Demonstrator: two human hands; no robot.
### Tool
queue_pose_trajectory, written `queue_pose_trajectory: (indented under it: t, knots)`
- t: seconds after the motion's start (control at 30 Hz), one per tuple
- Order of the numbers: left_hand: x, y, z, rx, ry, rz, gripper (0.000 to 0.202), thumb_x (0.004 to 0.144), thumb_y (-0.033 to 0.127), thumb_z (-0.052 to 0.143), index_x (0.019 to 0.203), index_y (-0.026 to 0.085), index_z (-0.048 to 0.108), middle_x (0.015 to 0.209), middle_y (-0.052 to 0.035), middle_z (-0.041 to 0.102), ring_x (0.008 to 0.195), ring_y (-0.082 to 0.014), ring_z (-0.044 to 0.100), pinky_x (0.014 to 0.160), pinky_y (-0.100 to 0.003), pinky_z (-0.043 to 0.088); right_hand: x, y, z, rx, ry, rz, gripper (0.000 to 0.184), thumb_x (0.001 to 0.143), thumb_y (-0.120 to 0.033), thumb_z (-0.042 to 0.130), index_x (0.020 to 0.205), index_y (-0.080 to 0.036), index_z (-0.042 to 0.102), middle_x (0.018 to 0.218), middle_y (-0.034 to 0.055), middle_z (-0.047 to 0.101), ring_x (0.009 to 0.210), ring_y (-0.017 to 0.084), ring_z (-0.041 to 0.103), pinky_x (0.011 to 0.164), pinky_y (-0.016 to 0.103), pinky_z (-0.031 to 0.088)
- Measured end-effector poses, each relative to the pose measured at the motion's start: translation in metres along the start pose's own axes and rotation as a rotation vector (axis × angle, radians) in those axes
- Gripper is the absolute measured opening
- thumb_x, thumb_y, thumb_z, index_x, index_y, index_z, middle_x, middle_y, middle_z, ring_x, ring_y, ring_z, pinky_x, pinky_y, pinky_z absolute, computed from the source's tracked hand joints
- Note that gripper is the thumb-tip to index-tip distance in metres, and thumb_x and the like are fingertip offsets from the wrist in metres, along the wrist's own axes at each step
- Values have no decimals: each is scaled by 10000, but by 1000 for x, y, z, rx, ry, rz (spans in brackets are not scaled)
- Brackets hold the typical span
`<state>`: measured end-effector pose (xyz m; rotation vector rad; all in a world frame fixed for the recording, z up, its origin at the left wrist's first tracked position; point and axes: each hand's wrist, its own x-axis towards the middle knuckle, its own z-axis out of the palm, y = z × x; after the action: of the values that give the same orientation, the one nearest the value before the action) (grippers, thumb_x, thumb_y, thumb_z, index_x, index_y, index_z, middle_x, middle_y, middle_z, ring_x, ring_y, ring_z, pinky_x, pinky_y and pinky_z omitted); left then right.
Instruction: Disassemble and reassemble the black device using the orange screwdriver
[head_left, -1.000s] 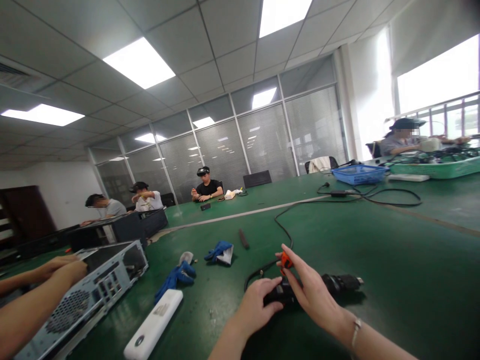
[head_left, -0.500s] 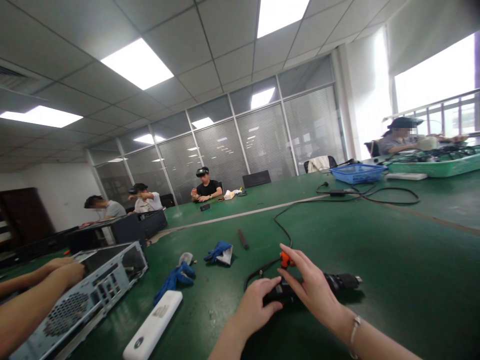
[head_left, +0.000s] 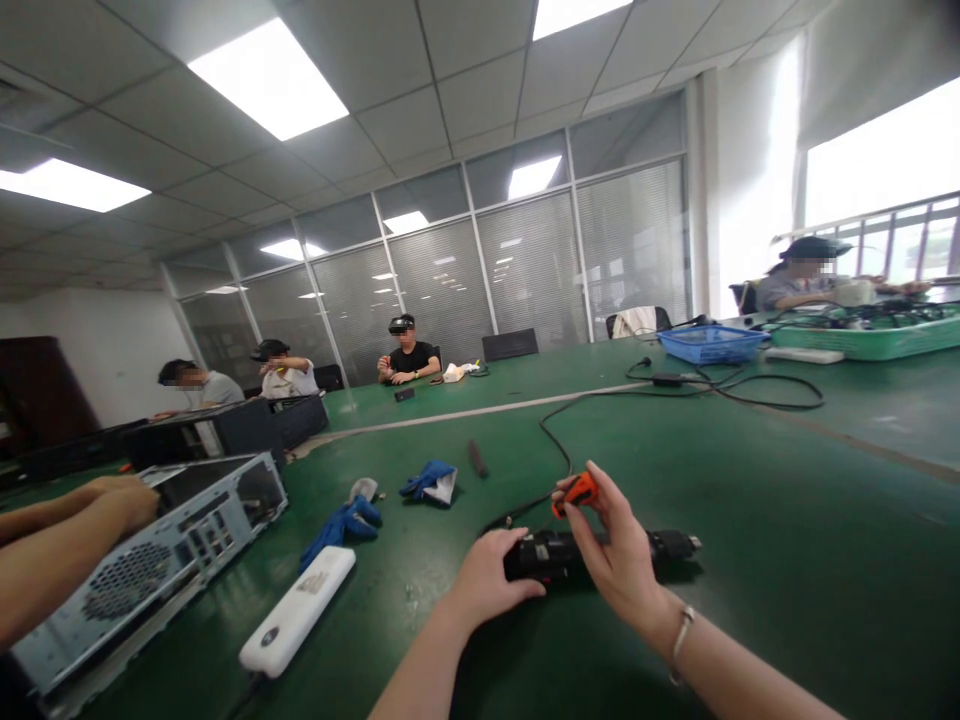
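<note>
A black electric screwdriver lies on the green table, its tip pointing right and its cord leaving at the left end. My left hand is closed round its rear end, thumb in front and fingers behind. My right hand pinches a small orange-and-black piece between thumb and fingers, raised just above the screwdriver. What kind of piece it is I cannot make out. Part of the screwdriver's body is hidden behind my right hand.
A white power bank-like block, blue-grey gloves and a dark bar lie to the left. A person's arms reach into a computer case. A black cable runs back towards a blue basket and a green basket.
My right hand has lifted the orange-and-black piece up from beside the screwdriver, and more of it shows. My left hand stays at the screwdriver's rear. The view has tilted slightly.
</note>
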<state>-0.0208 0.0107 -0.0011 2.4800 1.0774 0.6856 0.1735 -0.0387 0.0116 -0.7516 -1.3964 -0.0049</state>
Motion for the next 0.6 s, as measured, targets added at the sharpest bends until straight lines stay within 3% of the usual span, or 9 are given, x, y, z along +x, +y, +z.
queue_pose_trajectory:
  t: [0.13, 0.3, 0.6]
  knots:
    - [0, 4, -7, -10, -32, 31, 560, 637, 385, 833, 1139, 211, 656, 1060, -51, 682, 961, -252, 625, 850, -316, 472, -5, -2, 7, 4, -56, 47, 538, 937, -224, 497, 1437, -222, 298, 1170, 114, 610, 1003, 198, 646, 897, 394, 556]
    - [-1, 7, -9, 14, -45, 39, 455, 673, 383, 808, 1067, 198, 678, 933, -15, 687, 851, -215, 623, 754, -266, 456, -17, -2, 14, -58, -155, -31, 500, 935, -233, 493, 1412, -224, 341, 1191, 118, 605, 1059, 218, 626, 929, 412, 537]
    - [1, -3, 0, -65, -17, 37, 344, 663, 343, 815, 923, 146, 706, 884, -16, 699, 810, -202, 622, 731, -244, 458, -13, -15, 32, -132, -288, -141, 469, 949, -159, 402, 1406, -256, 359, 1170, 99, 603, 1048, 198, 621, 887, 349, 554]
